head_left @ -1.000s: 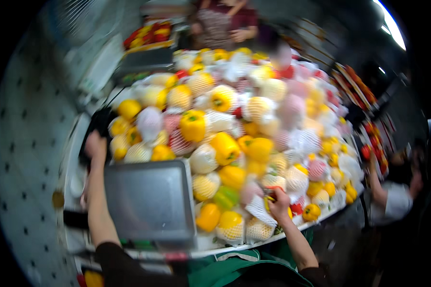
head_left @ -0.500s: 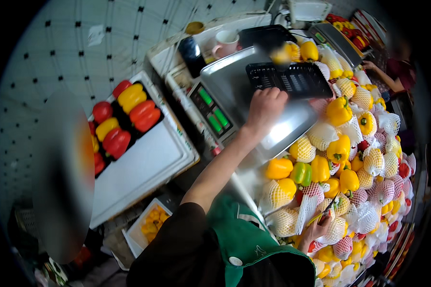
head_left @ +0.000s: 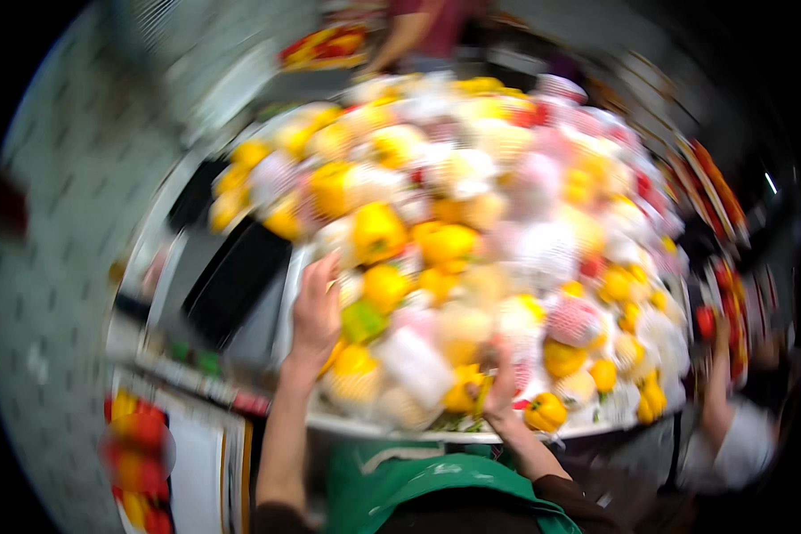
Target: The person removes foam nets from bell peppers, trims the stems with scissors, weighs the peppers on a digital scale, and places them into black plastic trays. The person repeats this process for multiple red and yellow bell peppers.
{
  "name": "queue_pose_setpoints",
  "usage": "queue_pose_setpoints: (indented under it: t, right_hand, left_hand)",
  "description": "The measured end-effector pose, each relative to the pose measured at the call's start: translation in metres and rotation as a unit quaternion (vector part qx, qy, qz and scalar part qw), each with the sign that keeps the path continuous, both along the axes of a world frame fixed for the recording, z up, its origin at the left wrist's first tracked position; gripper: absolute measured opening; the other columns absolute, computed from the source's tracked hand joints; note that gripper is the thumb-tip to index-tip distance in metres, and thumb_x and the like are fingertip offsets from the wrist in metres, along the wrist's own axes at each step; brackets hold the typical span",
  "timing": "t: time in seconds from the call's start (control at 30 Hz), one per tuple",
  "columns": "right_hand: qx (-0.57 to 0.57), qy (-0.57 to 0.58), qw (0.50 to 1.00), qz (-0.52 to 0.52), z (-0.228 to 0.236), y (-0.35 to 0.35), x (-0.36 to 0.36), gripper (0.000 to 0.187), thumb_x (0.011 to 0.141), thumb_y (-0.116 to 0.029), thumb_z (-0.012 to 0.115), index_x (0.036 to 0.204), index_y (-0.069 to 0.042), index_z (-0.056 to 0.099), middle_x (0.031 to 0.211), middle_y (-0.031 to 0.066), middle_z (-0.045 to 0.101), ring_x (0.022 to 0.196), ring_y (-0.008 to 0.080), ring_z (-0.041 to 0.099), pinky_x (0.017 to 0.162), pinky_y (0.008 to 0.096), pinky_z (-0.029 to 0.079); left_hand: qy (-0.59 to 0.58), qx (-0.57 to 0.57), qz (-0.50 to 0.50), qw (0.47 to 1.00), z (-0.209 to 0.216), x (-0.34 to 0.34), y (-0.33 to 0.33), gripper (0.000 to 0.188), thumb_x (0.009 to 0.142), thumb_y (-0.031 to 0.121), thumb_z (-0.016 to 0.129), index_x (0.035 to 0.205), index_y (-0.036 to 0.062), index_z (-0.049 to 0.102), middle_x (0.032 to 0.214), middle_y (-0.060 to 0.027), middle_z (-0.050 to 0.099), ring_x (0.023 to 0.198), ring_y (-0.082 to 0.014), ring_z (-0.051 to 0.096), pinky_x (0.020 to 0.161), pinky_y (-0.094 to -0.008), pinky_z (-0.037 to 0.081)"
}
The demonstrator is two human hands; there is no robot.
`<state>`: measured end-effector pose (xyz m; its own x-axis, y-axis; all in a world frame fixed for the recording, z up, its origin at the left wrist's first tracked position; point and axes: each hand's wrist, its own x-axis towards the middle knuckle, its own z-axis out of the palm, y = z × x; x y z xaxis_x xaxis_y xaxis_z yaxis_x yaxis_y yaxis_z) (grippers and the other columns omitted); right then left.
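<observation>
Motion blurs the view. My left hand [head_left: 316, 311] is above the near left edge of a big heap of bell peppers, fingers stretched forward, with nothing visible in it. Close to it are a green pepper [head_left: 363, 321] and a yellow pepper [head_left: 380, 233]. My right hand [head_left: 502, 392] is low over the front of the heap, closed on yellow-handled snips [head_left: 483, 397] whose blades are smeared. Between the hands lies a white wrapped piece [head_left: 416, 365]. To the left, a black tray [head_left: 238, 280] rests on the metal scale pan [head_left: 171, 278].
Many peppers wear foam net sleeves [head_left: 573, 320]. At lower left, red and yellow peppers [head_left: 138, 449] line a white board [head_left: 194, 458]. One person [head_left: 418, 36] stands beyond the heap; another person's arm [head_left: 716, 383] shows at right. The table's pale front rim [head_left: 418, 435] runs before me.
The view has swung right, bringing the heap to the middle. My left hand has left the black tray and come to the peppers. My right hand still holds the snips.
</observation>
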<state>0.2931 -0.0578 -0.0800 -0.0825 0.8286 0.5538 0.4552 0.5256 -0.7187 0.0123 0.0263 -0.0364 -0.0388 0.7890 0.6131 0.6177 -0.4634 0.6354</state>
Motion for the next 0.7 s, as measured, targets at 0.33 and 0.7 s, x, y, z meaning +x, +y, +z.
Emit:
queue_pose_setpoints:
  t: [0.33, 0.7]
  right_hand:
    - [-0.162, 0.248, 0.948, -0.113, -0.041, -0.034, 0.062, 0.035, 0.078, -0.012, 0.072, 0.107, -0.001, 0.056, 0.066, -0.0031, 0.045, 0.058, 0.0041, 0.040, 0.054, 0.0214, 0.033]
    - [-0.273, 0.305, 0.908, -0.093, -0.041, -0.021, 0.071, 0.023, 0.082, -0.007, 0.067, 0.101, 0.002, 0.057, 0.075, -0.0016, 0.056, 0.065, 0.0016, 0.051, 0.062, 0.0169, 0.042]
  left_hand:
    - [0.128, 0.100, -0.359, 0.919, 0.084, 0.259, 0.145, 0.025, 0.081, 0.006, 0.064, 0.106, 0.0036, 0.059, 0.104, -0.0154, 0.060, 0.097, -0.0318, 0.058, 0.085, -0.0385, 0.046]
    - [0.463, 0.185, -0.162, 0.851, 0.031, 0.412, 0.268, 0.062, 0.062, 0.027, 0.078, 0.117, 0.0088, 0.053, 0.100, -0.0122, 0.059, 0.105, -0.0256, 0.053, 0.094, -0.0472, 0.033]
